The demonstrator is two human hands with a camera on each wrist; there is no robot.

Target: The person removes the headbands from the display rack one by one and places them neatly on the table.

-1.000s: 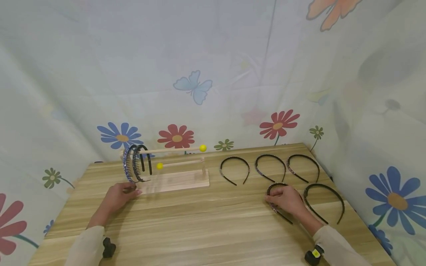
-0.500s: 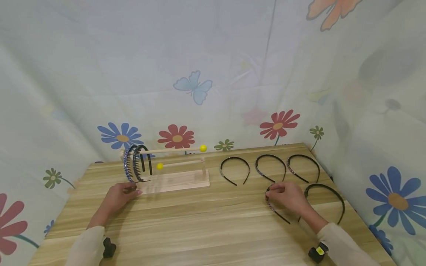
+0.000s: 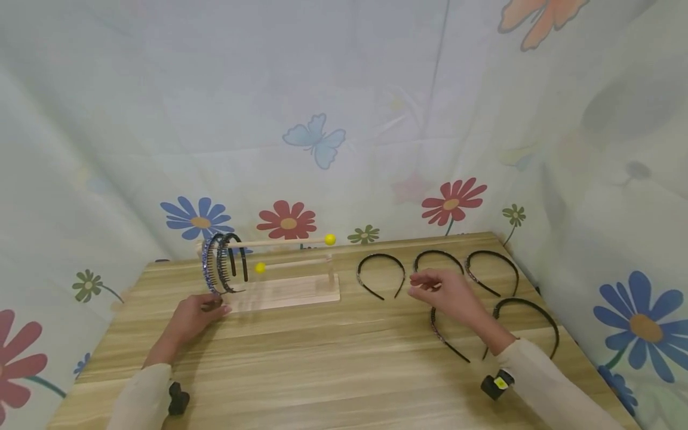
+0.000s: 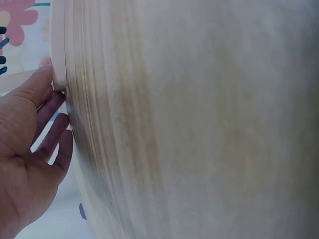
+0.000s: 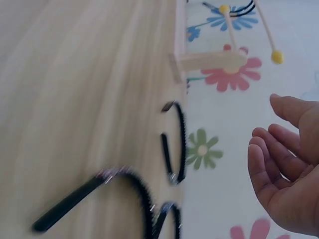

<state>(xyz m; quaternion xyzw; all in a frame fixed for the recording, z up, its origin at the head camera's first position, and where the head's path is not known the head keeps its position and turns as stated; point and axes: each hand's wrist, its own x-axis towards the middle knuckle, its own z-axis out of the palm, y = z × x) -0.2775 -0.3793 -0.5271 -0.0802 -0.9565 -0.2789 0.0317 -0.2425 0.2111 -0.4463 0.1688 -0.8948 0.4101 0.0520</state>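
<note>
My left hand (image 3: 196,319) grips the left end of a wooden headband stand (image 3: 309,291); in the left wrist view its thumb lies along the base's edge (image 4: 59,45). A blue glittery headband (image 3: 207,272) and a dark toothed headband (image 3: 222,272) hang at the left of the stand's rods. My right hand (image 3: 451,298) holds nothing, raised with loosely bent fingers. It partly covers a black headband (image 3: 451,347) with a sparkly side, lying on the table. Another black headband (image 3: 438,252) shows just behind the fingers.
More black headbands lie at the right: one beside the stand (image 3: 380,255), one at the back (image 3: 491,252) and one near the right edge (image 3: 529,303). Yellow balls (image 3: 330,239) cap the stand's rods. A flowered cloth (image 3: 376,149) hangs behind the wooden table (image 3: 322,370).
My right hand has let go of the front black headband, which stays on the table, and has moved up and left. My left hand stays at the stand.
</note>
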